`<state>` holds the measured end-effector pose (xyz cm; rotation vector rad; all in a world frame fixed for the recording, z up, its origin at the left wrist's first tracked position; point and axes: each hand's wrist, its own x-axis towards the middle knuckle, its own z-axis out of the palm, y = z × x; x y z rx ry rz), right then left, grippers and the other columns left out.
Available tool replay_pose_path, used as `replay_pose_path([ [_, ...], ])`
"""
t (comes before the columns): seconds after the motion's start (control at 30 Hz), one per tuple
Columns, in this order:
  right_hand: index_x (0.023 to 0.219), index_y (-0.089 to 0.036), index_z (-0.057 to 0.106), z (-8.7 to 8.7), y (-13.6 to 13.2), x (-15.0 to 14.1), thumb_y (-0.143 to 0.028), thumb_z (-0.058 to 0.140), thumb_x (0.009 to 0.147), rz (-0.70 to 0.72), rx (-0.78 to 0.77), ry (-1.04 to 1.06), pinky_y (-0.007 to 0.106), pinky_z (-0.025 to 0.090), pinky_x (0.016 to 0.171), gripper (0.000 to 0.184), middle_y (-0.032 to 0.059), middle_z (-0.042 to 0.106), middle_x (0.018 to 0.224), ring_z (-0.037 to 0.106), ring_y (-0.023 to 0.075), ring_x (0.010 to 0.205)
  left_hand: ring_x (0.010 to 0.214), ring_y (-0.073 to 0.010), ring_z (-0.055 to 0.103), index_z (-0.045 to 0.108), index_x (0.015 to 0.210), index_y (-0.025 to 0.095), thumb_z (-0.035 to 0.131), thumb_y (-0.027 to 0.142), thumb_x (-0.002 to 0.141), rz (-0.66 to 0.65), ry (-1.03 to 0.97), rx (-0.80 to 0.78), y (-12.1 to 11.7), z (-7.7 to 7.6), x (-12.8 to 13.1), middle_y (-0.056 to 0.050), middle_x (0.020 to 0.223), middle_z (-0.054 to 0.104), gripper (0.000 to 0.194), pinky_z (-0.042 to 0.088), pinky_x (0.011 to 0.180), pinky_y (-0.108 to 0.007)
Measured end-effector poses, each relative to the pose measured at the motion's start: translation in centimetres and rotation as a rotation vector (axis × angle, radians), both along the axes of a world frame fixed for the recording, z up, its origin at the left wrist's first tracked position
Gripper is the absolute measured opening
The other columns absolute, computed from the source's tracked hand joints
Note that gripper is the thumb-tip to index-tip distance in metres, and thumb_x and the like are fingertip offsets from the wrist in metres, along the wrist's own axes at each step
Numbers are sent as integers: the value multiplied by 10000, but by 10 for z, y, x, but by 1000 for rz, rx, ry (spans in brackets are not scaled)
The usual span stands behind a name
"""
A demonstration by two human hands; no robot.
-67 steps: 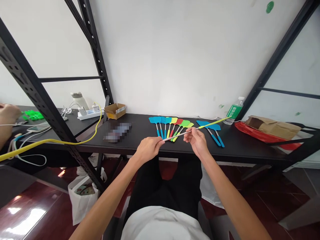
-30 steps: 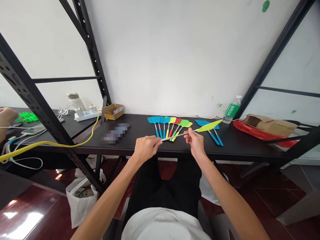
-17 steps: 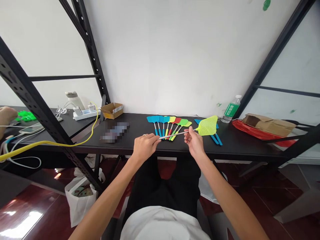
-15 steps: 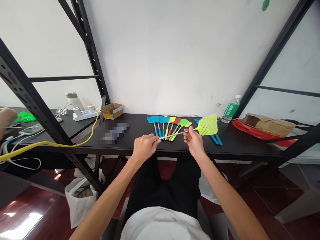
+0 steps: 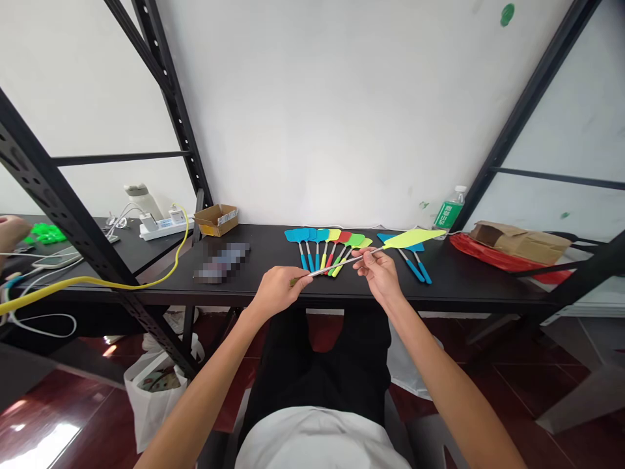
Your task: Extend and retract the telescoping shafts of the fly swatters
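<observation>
A yellow-green fly swatter (image 5: 415,238) is held above the front of the black table, its metal rod running between my hands. My left hand (image 5: 279,288) is closed around the handle end, hiding most of the handle. Near the swatter's head, my right hand (image 5: 377,270) pinches the rod with thumb and fingers. The head is seen nearly edge-on, pointing right. Behind the rod lies a fanned row of several blue, yellow, red and green fly swatters (image 5: 319,236). Two blue fly swatters (image 5: 414,260) lie to the right, partly covered by the held head.
On the black table (image 5: 263,260) stand an open cardboard box (image 5: 216,220) and, at right, a green-labelled bottle (image 5: 449,212). A brown paper package (image 5: 517,241) lies on red plastic. A yellow cable (image 5: 161,280) crosses the left rack post. Another person's hand (image 5: 13,229) shows at far left.
The held swatter has turned about its rod, so its head goes from face-on to nearly edge-on. Both hands keep their grip and stay almost in place; the view has shifted slightly.
</observation>
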<state>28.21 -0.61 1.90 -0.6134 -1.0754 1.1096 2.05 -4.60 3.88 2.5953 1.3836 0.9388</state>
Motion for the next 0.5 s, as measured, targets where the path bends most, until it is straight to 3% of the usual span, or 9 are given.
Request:
replay_pose_path([
  [0.2, 786, -183, 743, -2, 0, -6, -456, 876, 649, -114, -59, 8, 201, 458, 456, 333, 87, 770, 869, 608, 104, 570, 673, -159, 576, 737, 897, 238, 438, 456, 1001, 94, 51, 113, 3, -3, -2, -14, 726, 664, 385, 238, 561, -283],
  [0.5, 735, -163, 749, -2, -2, -12, -472, 917, 553, -210, -167, 88, 187, 433, 440, 395, 94, 759, 825, 512, 72, 539, 640, -154, 550, 738, 934, 264, 389, 483, 1019, 165, 99, 210, 7, -12, 1, -17, 738, 664, 420, 182, 546, -299],
])
